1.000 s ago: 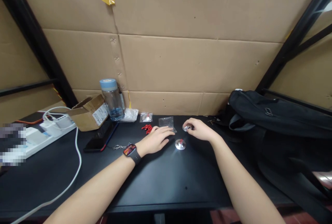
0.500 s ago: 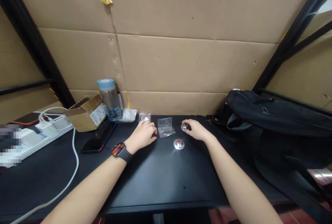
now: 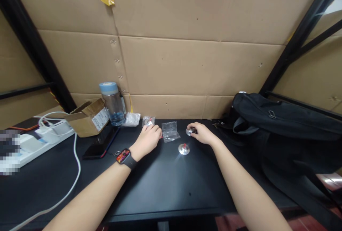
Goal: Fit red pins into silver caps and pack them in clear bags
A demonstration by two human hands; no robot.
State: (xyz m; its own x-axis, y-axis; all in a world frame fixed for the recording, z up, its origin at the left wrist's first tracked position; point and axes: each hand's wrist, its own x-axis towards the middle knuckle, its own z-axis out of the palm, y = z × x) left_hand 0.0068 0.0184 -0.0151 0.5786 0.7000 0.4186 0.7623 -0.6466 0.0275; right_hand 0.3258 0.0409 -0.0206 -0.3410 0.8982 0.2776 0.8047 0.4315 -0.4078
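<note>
My left hand [image 3: 149, 140], with a black watch on the wrist, is closed low over the black table. A bit of something red shows at its fingertips, too small to name. Just beyond its knuckles lies a clear packet [image 3: 148, 121] with a silver disc and a red part. My right hand [image 3: 202, 133] grips a small round silver metal piece at the table's surface. Between the hands lies a clear plastic bag [image 3: 170, 132]. Nearer to me, a silver disc with a red centre [image 3: 184, 149] rests on the table.
At the left are a power strip [image 3: 29, 152] with white cables, an open cardboard box [image 3: 87, 118], a dark phone [image 3: 100, 143] and a blue-lidded bottle [image 3: 113, 104]. A black bag [image 3: 285, 117] fills the right side. Cardboard [image 3: 173, 63] stands behind.
The fingers of my left hand have drawn closer together, and less of the red thing shows. My right hand keeps its grip in the same place.
</note>
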